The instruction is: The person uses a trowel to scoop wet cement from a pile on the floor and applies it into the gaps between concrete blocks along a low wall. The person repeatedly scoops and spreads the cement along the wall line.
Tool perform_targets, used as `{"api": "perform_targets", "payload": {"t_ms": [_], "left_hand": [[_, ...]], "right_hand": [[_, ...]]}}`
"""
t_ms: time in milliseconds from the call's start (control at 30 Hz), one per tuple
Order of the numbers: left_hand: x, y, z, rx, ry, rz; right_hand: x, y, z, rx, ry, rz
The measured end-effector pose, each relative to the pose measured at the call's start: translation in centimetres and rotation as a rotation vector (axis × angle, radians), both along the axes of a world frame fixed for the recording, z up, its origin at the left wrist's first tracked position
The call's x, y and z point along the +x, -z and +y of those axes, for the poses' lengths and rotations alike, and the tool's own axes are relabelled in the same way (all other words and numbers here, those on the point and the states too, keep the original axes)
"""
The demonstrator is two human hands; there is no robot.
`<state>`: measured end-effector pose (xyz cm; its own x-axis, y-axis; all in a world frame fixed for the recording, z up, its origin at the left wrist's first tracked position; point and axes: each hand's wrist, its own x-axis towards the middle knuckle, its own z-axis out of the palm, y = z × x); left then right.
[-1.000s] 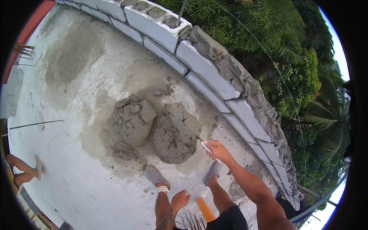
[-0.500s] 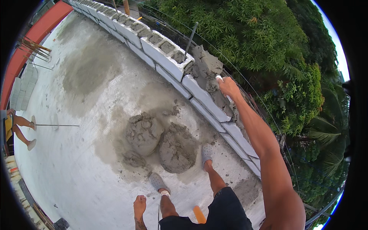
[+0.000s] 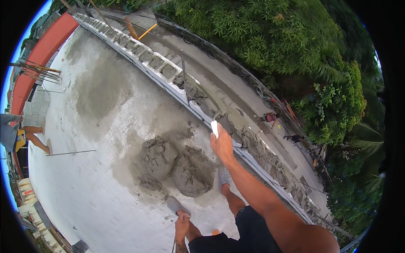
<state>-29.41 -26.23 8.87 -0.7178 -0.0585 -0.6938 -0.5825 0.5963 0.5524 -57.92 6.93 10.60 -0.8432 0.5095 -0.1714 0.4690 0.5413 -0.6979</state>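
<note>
My right hand (image 3: 222,145) is closed around the white handle of a trowel (image 3: 215,127), at the inner edge of the block wall (image 3: 165,80). The blade is hard to separate from the grey mortar (image 3: 249,137) spread along the wall's top. Low in the view, my left hand (image 3: 182,224) is closed in front of my leg; what it holds, if anything, cannot be made out. Two large mounds of wet mortar (image 3: 193,172) lie on the concrete floor beyond my feet.
A metal rod (image 3: 183,63) sticks up from the wall. Beyond it, far below, lies a road (image 3: 291,145) with people on it. At the far left another person (image 3: 19,137) stands near stacked blocks (image 3: 37,105) and a rod lying on the floor (image 3: 71,152).
My right hand has drawn the trowel back from over the wall, leftward and nearer to me. My left hand has shifted right. The view has tilted, showing more of the road.
</note>
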Motion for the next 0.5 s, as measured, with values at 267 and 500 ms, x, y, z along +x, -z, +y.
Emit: {"api": "perform_targets", "payload": {"t_ms": [267, 500], "left_hand": [[-2.9, -1.9, 4.8, 0.039, 0.064, -0.005], [-3.2, -3.5, 5.6, -0.093, 0.171, -0.139]], "right_hand": [[-1.8, 7.8, -4.2, -0.342, 0.177, -0.065], [0.4, 2.7, -5.4, -0.419, 0.144, -0.201]]}}
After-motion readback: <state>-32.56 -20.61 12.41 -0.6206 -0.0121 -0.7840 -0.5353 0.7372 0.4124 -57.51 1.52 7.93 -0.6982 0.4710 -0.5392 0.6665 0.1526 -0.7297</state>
